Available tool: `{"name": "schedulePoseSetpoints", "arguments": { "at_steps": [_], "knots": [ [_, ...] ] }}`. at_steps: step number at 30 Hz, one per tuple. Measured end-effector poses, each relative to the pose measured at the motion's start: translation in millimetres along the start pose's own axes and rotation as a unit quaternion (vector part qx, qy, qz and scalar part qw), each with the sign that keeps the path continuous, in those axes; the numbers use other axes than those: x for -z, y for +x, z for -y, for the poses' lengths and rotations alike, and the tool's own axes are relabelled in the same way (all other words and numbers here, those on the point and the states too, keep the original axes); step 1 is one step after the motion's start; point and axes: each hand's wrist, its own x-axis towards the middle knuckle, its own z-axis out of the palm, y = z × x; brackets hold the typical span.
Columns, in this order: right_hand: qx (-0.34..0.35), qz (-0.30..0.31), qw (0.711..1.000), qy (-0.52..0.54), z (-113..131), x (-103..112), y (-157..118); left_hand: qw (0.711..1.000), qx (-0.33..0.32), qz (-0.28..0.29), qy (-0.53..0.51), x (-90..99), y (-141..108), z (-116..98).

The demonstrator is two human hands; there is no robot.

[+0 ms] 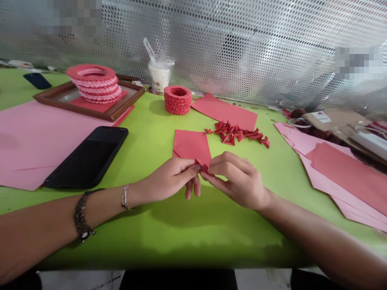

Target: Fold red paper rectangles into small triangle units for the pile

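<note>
A small folded red paper piece [204, 168] is pinched between my two hands, just above the green table. My left hand [177, 177] grips it with thumb and forefinger, the other fingers hanging below. From the other side, the fingertips of my right hand [236, 177] close on the same piece, whose exact shape they partly hide. Right behind my hands lies a red paper sheet [192, 144]. Beyond it to the right, a loose heap of small folded red paper pieces [231, 132] rests on the table.
A stack of red paper rings [177, 105] stands behind, near a white cup [159, 76]. Pink rings [95, 84] sit on a wooden frame [121, 108]. At left a black phone [87, 159] lies over pink paper [36, 137]; more red sheets [350, 171] are at right.
</note>
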Motion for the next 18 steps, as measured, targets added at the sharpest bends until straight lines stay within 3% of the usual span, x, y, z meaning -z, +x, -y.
{"name": "schedulePoseSetpoints", "arguments": {
  "at_steps": [5, 11, 18],
  "knots": [
    [0.03, 0.063, 0.997, 0.026, -2.0, -0.1, 1.1, 0.999, -0.028, 0.023, 0.0, -0.6, -2.4, -2.3],
    [-0.037, 0.057, 0.994, 0.087, -2.6, 0.4, 2.5, 0.996, -0.035, 0.082, -0.027, 1.0, -4.7, -8.1],
    [-0.165, 0.071, 0.956, 0.233, 2.9, 0.7, 4.1, 0.997, 0.016, 0.067, 0.023, -1.0, -5.6, -8.9]
  ]
}}
